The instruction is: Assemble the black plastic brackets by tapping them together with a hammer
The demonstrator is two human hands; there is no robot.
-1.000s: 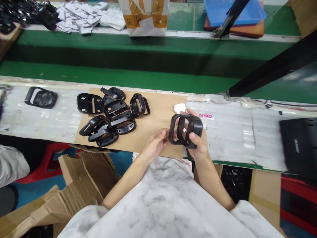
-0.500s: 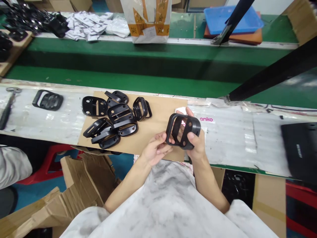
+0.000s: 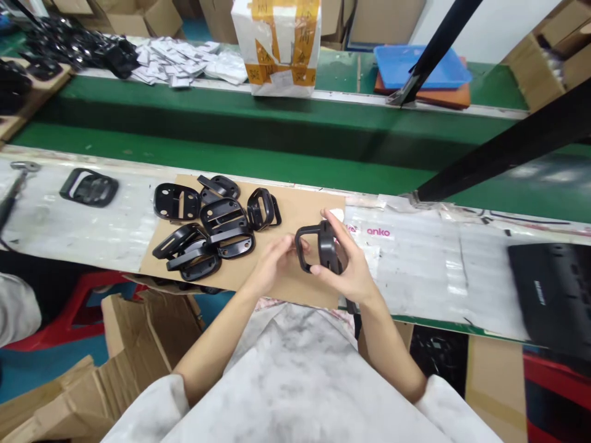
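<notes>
A black plastic handle bracket (image 3: 327,247), with an open loop on its left side, is held up over the cardboard sheet (image 3: 295,289) in my right hand (image 3: 355,271). Fingers behind and thumb in front grip its plate. My left hand (image 3: 272,261) is at the left end of the loop, fingers loosely extended, one fingertip showing through the opening; whether it touches is unclear. Several similar black brackets (image 3: 224,216) lie in a loose pile on the left part of the sheet. Another bracket (image 3: 90,187) lies farther left on the white table covering.
A hammer (image 3: 16,184) lies at the far left. Small "anko" labels (image 3: 378,232) are right of my hands, and a black case (image 3: 549,295) sits at the right. Behind, a shelf holds a taped package (image 3: 279,55) and a blue tray (image 3: 420,66). A dark slanted post (image 3: 498,138) stands right.
The bracket in my right hand has been turned, so its loop now points left and its plate shows edge-on. My left hand has shifted left and loosened from it. The camera view has tilted up slightly.
</notes>
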